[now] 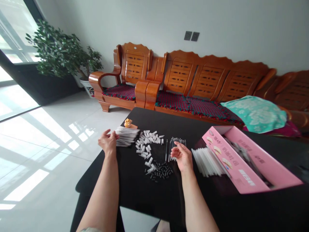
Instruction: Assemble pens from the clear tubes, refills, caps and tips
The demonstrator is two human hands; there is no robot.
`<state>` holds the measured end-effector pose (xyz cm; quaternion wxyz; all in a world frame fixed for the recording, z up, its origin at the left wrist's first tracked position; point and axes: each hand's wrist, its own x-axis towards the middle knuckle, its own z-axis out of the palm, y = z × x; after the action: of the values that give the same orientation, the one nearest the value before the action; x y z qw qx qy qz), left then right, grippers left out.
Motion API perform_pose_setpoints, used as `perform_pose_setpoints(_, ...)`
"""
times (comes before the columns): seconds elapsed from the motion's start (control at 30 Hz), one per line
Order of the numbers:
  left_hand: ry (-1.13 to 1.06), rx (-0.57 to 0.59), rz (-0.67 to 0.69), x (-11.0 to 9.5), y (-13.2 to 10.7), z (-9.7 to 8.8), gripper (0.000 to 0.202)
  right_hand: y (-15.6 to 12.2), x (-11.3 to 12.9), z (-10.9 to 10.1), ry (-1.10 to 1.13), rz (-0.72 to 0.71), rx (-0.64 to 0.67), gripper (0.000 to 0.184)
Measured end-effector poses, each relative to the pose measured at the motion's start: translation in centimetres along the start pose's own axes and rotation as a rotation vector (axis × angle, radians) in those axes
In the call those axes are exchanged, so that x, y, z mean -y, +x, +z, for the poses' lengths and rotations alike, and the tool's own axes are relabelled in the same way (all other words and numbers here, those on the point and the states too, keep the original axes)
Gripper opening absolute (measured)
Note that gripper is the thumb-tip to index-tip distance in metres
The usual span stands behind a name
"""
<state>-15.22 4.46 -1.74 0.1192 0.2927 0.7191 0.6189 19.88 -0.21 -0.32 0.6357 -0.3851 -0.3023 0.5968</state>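
My left hand (pixel 107 141) is at the table's left edge, fingers loosely bent and apart, beside the ends of a stack of white pens (pixel 126 136). Nothing shows in its grasp. My right hand (pixel 182 155) hovers over the near side of a row of dark-tipped pen refills (pixel 178 141), with half-curled fingers and no held thing visible. One refill (pixel 166 150) lies apart to the left of that row. Between the hands are scattered white pen caps (pixel 144 148) and, nearer me, a heap of small black plugs (pixel 163 170). White pen barrels (pixel 208 162) lie right of my right hand.
A pink open box (pixel 238 164) with dark contents sits on the black table (pixel 140 196), against the barrels. A small yellow figurine (pixel 128 122) stands behind the pens. Beyond are a wooden sofa (pixel 181 72), a turquoise cloth (pixel 258 112) and a potted plant (pixel 62 51).
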Motion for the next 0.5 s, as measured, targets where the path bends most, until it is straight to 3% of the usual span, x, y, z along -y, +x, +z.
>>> perform_pose_setpoints(0.13,-0.093,-0.059,-0.06,0.0,-0.7,-0.5,0.041,-0.1,0.1,0.1,-0.001,-0.007,-0.003,0.036)
perform_pose_setpoints(0.33,0.025,-0.292,0.082,-0.2,-0.9,-1.6,0.037,0.0,0.3,0.1,0.014,-0.024,-0.005,0.035)
perform_pose_setpoints(0.4,0.117,-0.296,0.139,-0.4,-0.9,-1.8,0.037,0.0,0.3,0.0,0.019,-0.029,-0.006,0.034)
perform_pose_setpoints(0.5,0.195,-0.207,0.194,-0.7,-1.2,-1.7,0.039,0.0,0.2,0.0,0.027,-0.03,-0.006,0.034)
